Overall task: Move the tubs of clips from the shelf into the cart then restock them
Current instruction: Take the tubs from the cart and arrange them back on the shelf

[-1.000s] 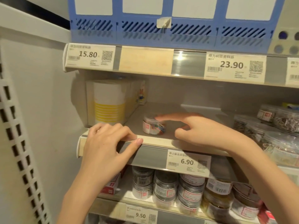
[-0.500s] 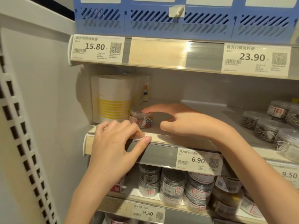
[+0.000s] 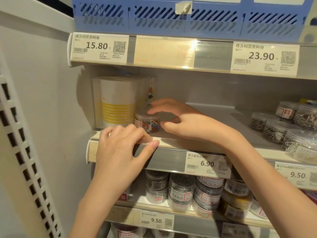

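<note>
Tub of clips (image 3: 147, 122) now shifted left against the yellow-striped box (image 3: 115, 102), right hand (image 3: 185, 121) loosely open beside it, left hand (image 3: 120, 148) flat on shelf edge (image 3: 171, 143).

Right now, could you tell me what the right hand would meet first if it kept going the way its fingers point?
Probably the small tub of coloured clips: the right hand points left at it, with the white and yellow box just beyond. Depth is hard to judge.

clear glossy plastic tub (image 3: 147, 121), paper price tags (image 3: 100, 47)
</note>
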Motion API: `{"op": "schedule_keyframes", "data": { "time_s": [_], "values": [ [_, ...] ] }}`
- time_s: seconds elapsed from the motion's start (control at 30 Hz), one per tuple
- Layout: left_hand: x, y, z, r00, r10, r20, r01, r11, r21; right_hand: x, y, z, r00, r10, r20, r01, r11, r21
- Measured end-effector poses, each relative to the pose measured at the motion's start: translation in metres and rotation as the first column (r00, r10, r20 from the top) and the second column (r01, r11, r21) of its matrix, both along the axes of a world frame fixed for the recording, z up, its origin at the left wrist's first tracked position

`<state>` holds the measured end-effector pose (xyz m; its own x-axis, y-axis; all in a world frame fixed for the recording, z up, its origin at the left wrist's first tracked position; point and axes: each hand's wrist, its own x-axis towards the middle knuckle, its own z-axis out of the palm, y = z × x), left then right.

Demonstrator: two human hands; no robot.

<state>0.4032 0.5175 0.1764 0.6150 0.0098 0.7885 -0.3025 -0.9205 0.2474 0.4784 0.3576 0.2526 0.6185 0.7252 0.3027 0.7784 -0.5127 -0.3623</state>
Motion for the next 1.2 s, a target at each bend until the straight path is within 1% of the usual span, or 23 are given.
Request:
{"op": "schedule_keyframes", "data": {
  "time_s": [0.07,0.2,0.3,0.5,0.63,0.77,0.97,1.2],
  "values": [
    [-0.001,-0.001,0.001,1.0,0.006,-0.02,-0.005,1.0,0.007,-0.003,-0.004,0.001,0.999,-0.031,0.014,0.03,0.999,0.039],
    [-0.003,-0.004,0.004,0.999,0.016,-0.044,-0.015,0.999,0.039,-0.017,-0.021,-0.001,0.99,-0.11,0.09,0.111,0.994,-0.011],
    [-0.005,-0.01,0.01,0.997,0.017,-0.072,-0.016,1.0,0.022,-0.029,-0.035,-0.01,0.974,-0.2,0.107,0.198,0.98,0.023],
    [0.0,-0.037,0.016,0.989,-0.116,-0.089,0.118,0.993,0.017,-0.057,-0.07,-0.031,0.901,-0.381,0.207,0.375,0.924,0.069],
    [0.003,-0.061,0.021,0.975,-0.191,-0.113,0.199,0.978,0.062,-0.071,-0.09,-0.042,0.84,-0.451,0.302,0.444,0.891,0.096],
    [0.001,-0.079,0.019,0.964,-0.235,-0.124,0.243,0.969,0.054,-0.078,-0.105,-0.055,0.785,-0.461,0.414,0.471,0.878,0.086],
    [-0.003,-0.104,0.018,0.96,-0.24,-0.143,0.253,0.965,0.076,-0.086,-0.121,-0.074,0.724,-0.472,0.502,0.513,0.856,0.065],
    [-0.011,-0.126,0.012,0.948,-0.296,-0.12,0.306,0.95,0.071,-0.101,-0.138,-0.09,0.704,-0.488,0.516,0.531,0.844,0.073]
  ]
}}
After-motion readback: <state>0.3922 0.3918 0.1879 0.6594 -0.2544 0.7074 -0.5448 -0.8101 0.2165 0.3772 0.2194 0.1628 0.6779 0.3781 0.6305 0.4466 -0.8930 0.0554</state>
